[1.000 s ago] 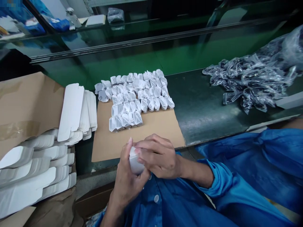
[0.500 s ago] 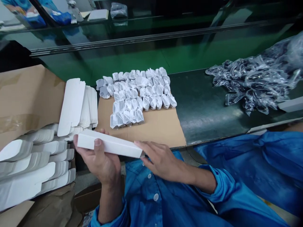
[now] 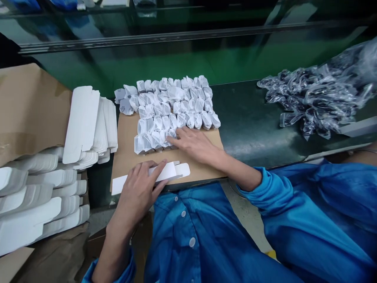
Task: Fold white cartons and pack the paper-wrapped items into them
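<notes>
My left hand is closed over a long white carton, pressing it down on the brown cardboard sheet near the table's front edge. An end flap of the carton stands open at its right. Rows of small items wrapped in white paper lie side by side on the sheet. My right hand reaches over the right end of the front row. Its fingers are apart and its fingertips touch a wrapped item there; a firm hold on it does not show.
Flat white cartons are stacked at left, with more bundles nearer me. A large brown cardboard box stands behind these. Dark items in clear plastic bags heap up at right. Beside me at right is a person's blue sleeve.
The white carton has come down from midair onto the cardboard sheet, and its right end now shows an open flap. My right hand has left it and moved up to the wrapped items.
</notes>
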A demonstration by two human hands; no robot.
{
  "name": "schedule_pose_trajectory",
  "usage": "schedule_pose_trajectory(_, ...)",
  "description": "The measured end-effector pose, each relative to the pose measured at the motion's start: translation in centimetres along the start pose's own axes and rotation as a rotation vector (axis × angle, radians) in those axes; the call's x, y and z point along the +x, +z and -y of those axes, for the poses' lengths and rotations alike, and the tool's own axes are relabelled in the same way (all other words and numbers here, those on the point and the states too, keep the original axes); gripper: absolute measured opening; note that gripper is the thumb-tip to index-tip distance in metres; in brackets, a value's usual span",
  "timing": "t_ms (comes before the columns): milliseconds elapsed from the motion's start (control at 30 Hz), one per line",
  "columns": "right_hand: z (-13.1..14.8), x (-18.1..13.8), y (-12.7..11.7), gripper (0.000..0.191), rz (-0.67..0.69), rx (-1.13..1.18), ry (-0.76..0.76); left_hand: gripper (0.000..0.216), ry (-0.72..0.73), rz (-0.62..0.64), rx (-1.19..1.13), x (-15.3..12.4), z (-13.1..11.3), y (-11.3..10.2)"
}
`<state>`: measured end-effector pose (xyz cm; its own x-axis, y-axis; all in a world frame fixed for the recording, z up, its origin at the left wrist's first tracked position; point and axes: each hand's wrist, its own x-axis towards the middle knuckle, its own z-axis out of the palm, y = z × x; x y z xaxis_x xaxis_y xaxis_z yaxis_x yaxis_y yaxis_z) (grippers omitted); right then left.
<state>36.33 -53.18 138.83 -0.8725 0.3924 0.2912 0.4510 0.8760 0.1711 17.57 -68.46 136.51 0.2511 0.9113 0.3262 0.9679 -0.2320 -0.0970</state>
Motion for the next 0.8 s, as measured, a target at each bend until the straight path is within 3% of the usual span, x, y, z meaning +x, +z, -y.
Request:
schedule_pose_trajectory(133, -0.4, -0.6, 1.3, 0.030, -0.088, -0.035, -0.157, 0.045, 0.095, 0.066, -0.073, 0.5, -1.2, -0.1)
schedule_pose_trajectory(233, -1.1, -2.1, 1.0, 0.022, -0.100, 0.112, -0.171, 0.052, 0.174, 0.110, -0.164, 0.7, -1.9, 0.4)
schedule_pose_trajectory(300, -1.9, -3.1, 0.5, 0.013, -0.067, 0.345, -0.027, 0.058, 0.172, 0.125, -0.201, 0.7, -1.9, 0.7)
schedule_pose_trajectory(400, -3.4, -4.2, 0.0, 0.025, 0.071, 0.766, 0.264, 0.059, 0.169, 0.105, -0.247, 0.7, -1.7, 0.9)
schedule_pose_trajectory(467, -4.3, -4.8, 0.0, 0.024, 0.140, 0.885, 0.385, 0.056, 0.183, 0.059, -0.259, 0.8, -1.6, 1.1)
schedule_pose_trajectory(567, -4.6, -6.1, 0.1, 0.030, -0.029, 0.711, 0.543, 0.049, 0.185, -0.015, -0.239, 1.0, -1.5, 1.5)
schedule_pose_trajectory(667, -2.7, -7.3, 0.2, 0.028, -0.232, 0.437, 0.648, 0.041, 0.159, -0.043, -0.205, 1.1, -1.6, 2.0)
schedule_pose_trajectory(800, 1.1, -7.8, 1.1, 0.046, -0.139, 0.201, 0.579, 0.035, 0.155, -0.064, -0.200, 1.1, -1.7, 2.2)
